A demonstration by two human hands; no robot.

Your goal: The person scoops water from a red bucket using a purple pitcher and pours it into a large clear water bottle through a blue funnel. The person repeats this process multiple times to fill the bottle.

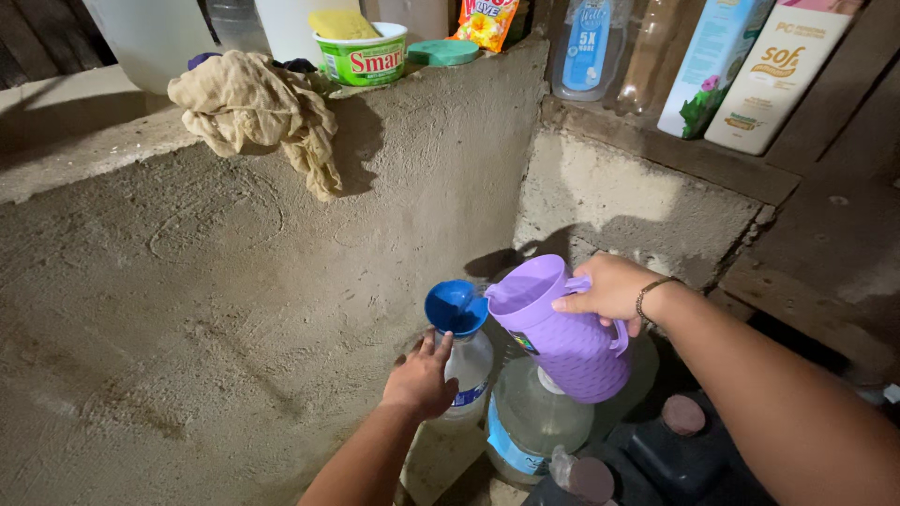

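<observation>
**A:** ok so where are we at? We've got our right hand (pixel 607 289) wrapped around the handle of the lilac textured plastic jug (pixel 562 330), tilted with its spout toward 9 o'clock. Our left hand (pixel 422 379) is closed around the clear plastic bottle with the blue label band (pixel 466 373), holding it upright from its 7 o'clock side.

**B:** yep, and the round blue plastic funnel (pixel 456 306) sits in that bottle's neck. The bit that matters: the funnel mouth is just beside the jug's spout, at about 9 o'clock from it, near touching, a shade lower. The jug's long axis leans from 4 o'clock up to 10 o'clock. Right hand does the tipping, left is nearer the bottle. Can't tell if anything's running out yet.

**A:** at 6 o'clock from the jug there's a big clear plastic water container (pixel 534 422), partly under it. Dark lidded cans beyond, at 5 o'clock.

**B:** packages: on the concrete ledge (pixel 450 103) at 12 o'clock, a green round tub (pixel 364 58) with a red label and a yellow sponge on it, an orange sachet (pixel 487 21) beside it. Crumpled beige rag (pixel 258 108) at 11. Up at 1 o'clock, a clear flat bottle with a blue label (pixel 589 47), then a white-and-teal carton (pixel 720 61) and a cream pouch (pixel 776 80).
</observation>
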